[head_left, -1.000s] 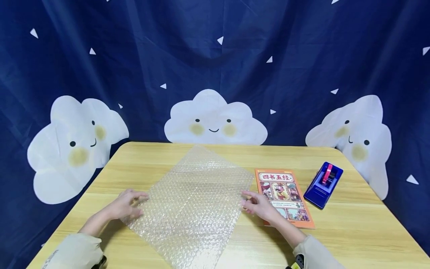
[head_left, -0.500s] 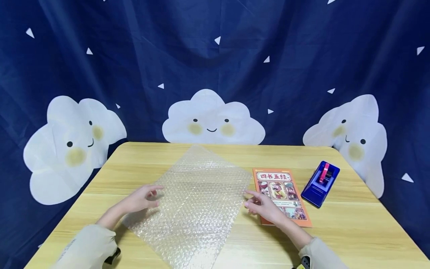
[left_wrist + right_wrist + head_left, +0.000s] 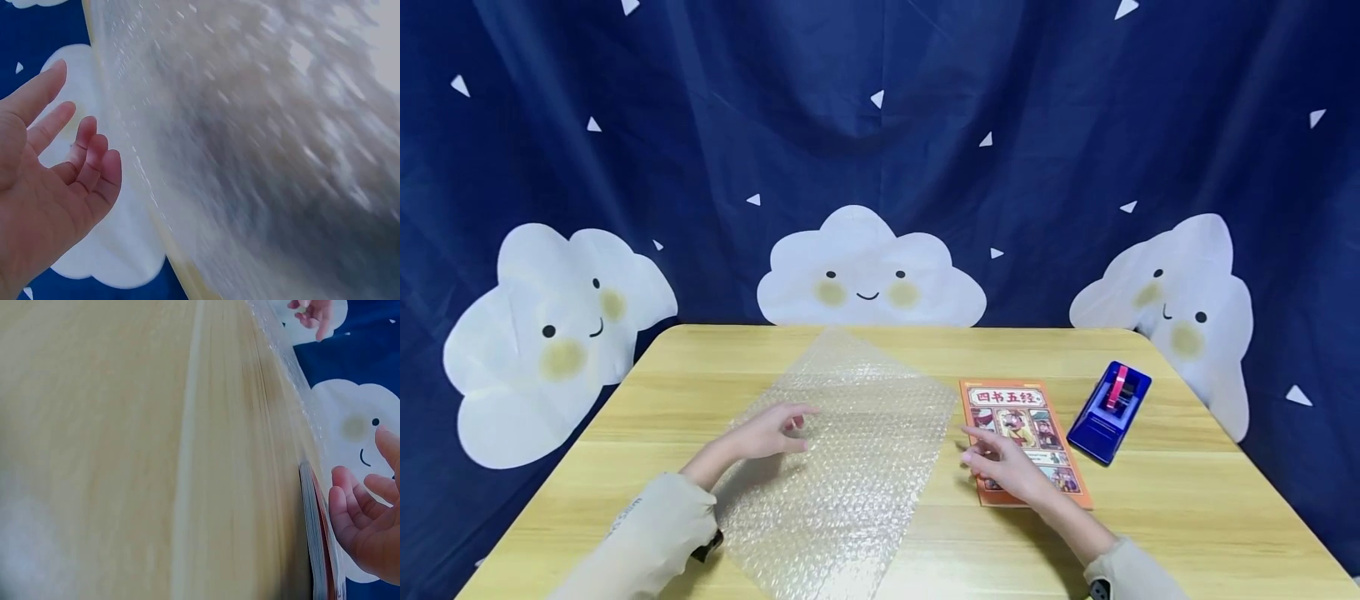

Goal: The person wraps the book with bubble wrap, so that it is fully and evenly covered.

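A sheet of clear bubble wrap [image 3: 850,467] lies flat on the table, one corner pointing to the back edge. Above its left half hovers my left hand [image 3: 767,432], fingers loosely bent; in the left wrist view that hand [image 3: 56,181] holds nothing. My right hand [image 3: 1007,468] is over the left part of an orange book [image 3: 1000,396] with a comic-style cover. Loosely bent and holding nothing, the right hand [image 3: 369,512] appears just above the book's page edges [image 3: 315,537] in the right wrist view.
To the right of the book stands a blue tape dispenser [image 3: 1097,429] with a red part on top. The wooden table [image 3: 1195,492] ends at a dark blue curtain [image 3: 820,100] printed with white clouds.
My left hand has moved right, from the bubble wrap's left edge to above the sheet. The right hand has shifted slightly right, further over the book. The head view has shifted a little.
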{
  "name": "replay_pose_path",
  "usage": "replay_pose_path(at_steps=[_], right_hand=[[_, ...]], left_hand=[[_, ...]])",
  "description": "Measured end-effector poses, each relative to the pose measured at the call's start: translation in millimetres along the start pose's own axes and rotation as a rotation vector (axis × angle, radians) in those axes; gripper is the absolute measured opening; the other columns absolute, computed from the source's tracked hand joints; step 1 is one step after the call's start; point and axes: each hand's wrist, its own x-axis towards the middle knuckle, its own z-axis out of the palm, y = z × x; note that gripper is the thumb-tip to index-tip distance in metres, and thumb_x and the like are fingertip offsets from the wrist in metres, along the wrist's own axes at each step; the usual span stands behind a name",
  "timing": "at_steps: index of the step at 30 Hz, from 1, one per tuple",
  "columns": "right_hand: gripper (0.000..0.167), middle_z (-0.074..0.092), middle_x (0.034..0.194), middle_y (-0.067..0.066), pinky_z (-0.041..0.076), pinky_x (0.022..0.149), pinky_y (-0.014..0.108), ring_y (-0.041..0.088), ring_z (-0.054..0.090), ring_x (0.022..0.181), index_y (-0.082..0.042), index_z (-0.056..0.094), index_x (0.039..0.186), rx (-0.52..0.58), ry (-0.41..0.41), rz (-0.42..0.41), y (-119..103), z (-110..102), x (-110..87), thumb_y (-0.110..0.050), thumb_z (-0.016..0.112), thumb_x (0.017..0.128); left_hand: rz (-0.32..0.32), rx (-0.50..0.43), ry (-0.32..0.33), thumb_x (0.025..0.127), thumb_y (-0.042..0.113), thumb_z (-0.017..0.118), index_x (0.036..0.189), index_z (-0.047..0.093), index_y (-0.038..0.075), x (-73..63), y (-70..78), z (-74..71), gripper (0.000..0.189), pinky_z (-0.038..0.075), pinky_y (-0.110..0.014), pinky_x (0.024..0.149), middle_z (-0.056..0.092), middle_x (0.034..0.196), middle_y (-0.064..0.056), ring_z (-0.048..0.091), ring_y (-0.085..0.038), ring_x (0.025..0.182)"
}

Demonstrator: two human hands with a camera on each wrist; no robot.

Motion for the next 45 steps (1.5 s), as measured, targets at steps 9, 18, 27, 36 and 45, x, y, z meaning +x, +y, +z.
replay_pose_path(at_steps=[9, 18, 27, 36, 45], right_hand=[[0.056, 0.061, 0.094, 0.011, 0.049, 0.071, 0.021, 0.016, 0.057, 0.085, 0.009, 0.038, 0.133, -0.046, 0.046, 0.029, 2, -7, -4.4, -0.017, 0.059, 0.088], [0.056, 0.06, 0.092, 0.011, 0.049, 0.065, 0.023, 0.011, 0.056, 0.08, 0.011, 0.036, 0.133, -0.045, 0.039, 0.024, 3, -12, -8.0, -0.017, 0.058, 0.089], [0.057, 0.06, 0.093, 0.013, 0.05, 0.067, 0.023, 0.012, 0.058, 0.079, 0.012, 0.036, 0.132, -0.048, 0.051, -0.002, 4, -16, -10.7, -0.016, 0.058, 0.089], [0.057, 0.059, 0.09, 0.011, 0.051, 0.066, 0.024, 0.01, 0.057, 0.077, 0.012, 0.037, 0.132, -0.074, 0.1, 0.02, 9, -27, -14.5, -0.017, 0.059, 0.088], [0.054, 0.06, 0.091, 0.014, 0.05, 0.065, 0.023, 0.01, 0.056, 0.075, 0.011, 0.037, 0.132, -0.095, 0.141, 0.033, 15, -42, -20.1, -0.013, 0.059, 0.088]], left_hand=[[0.037, -0.029, -0.045, 0.083, 0.013, 0.064, 0.128, 0.045, -0.007, 30.5, 20.6, 19.2, 0.052, 0.046, -0.044, 0.085, 0.056, 0.108, -0.022, 0.053, -0.032, 0.097], [0.101, -0.068, -0.112, 0.083, 0.013, 0.065, 0.13, 0.045, -0.002, 70.7, 53.3, 44.5, 0.053, 0.046, -0.034, 0.085, 0.056, 0.109, -0.019, 0.054, -0.03, 0.097], [0.113, -0.08, -0.145, 0.082, 0.01, 0.065, 0.13, 0.045, -0.001, 100.6, 73.4, 65.2, 0.053, 0.045, -0.026, 0.084, 0.056, 0.105, -0.017, 0.053, -0.027, 0.098], [0.109, -0.082, -0.185, 0.082, 0.012, 0.066, 0.13, 0.046, 0.001, 117.3, 87.4, 78.0, 0.054, 0.044, -0.022, 0.082, 0.057, 0.106, -0.015, 0.054, -0.023, 0.097], [0.132, -0.066, -0.211, 0.082, 0.013, 0.066, 0.131, 0.046, 0.002, 133.5, 95.8, 89.6, 0.053, 0.044, -0.019, 0.081, 0.057, 0.108, -0.015, 0.054, -0.019, 0.096]])
